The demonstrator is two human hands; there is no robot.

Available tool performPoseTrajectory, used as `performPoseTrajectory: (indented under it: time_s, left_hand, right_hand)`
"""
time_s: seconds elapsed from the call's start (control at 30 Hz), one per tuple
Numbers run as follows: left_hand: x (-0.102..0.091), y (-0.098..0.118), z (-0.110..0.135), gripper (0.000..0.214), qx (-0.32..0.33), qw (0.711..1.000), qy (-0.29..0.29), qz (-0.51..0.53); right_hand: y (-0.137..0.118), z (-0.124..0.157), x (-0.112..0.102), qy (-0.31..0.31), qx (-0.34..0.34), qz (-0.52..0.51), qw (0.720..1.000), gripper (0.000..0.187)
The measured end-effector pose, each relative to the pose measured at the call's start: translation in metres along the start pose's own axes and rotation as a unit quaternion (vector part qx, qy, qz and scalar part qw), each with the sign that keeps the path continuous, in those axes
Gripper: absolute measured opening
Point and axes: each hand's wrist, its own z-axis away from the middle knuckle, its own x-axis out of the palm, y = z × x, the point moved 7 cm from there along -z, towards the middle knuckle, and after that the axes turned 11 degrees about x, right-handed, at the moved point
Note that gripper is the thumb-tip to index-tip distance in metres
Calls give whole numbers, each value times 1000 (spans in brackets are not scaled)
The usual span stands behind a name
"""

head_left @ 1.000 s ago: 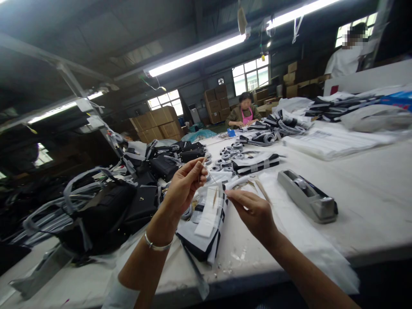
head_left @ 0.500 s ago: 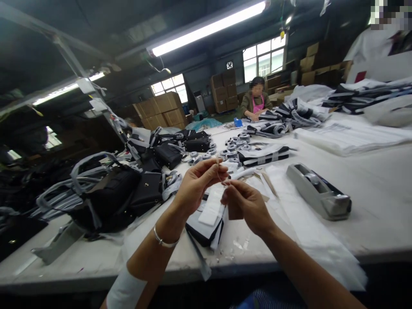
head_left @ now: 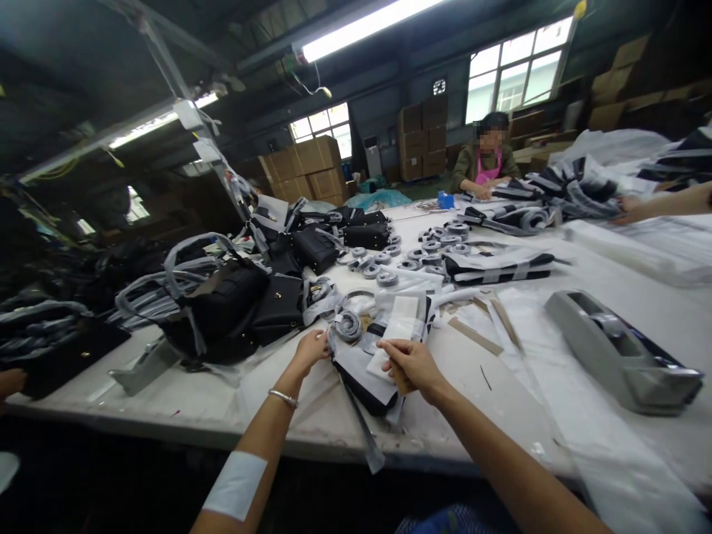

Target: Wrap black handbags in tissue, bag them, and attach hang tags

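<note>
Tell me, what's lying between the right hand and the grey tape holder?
In the head view, flat brown strips and a clear plastic sheet lie between the right hand and the tape holder.

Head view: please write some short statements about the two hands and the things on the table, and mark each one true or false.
1. The right hand rests on the wrapped bag. True.
2. The tape dispenser stands to the left of both hands. False: it stands to their right.
3. The left hand has a bracelet on its wrist. True.
4. The left hand holds scissors. False: it only touches the bag's wrapping.
</note>
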Motion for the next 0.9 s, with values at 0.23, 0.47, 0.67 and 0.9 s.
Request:
performPoseTrajectory:
  time_s: [0.23,0.47,0.67,0.9]
  left_hand:
    - [7,-16,0,34,-98,992,-27,68]
    - [31,32,19,23,-45,976,-110,185]
    - [80,96,64,31,32,940,-232,247]
    - [141,166,118,53,146,870,-422,207]
  right_hand:
    - [25,-5,-18,21,23,-9,999,47]
    - [31,11,-45,40,5,-30,999,48]
    - [-13,52,-63,60,-69,-27,995,42]
    - [-66,92,-47,-7,-85,116,990,39]
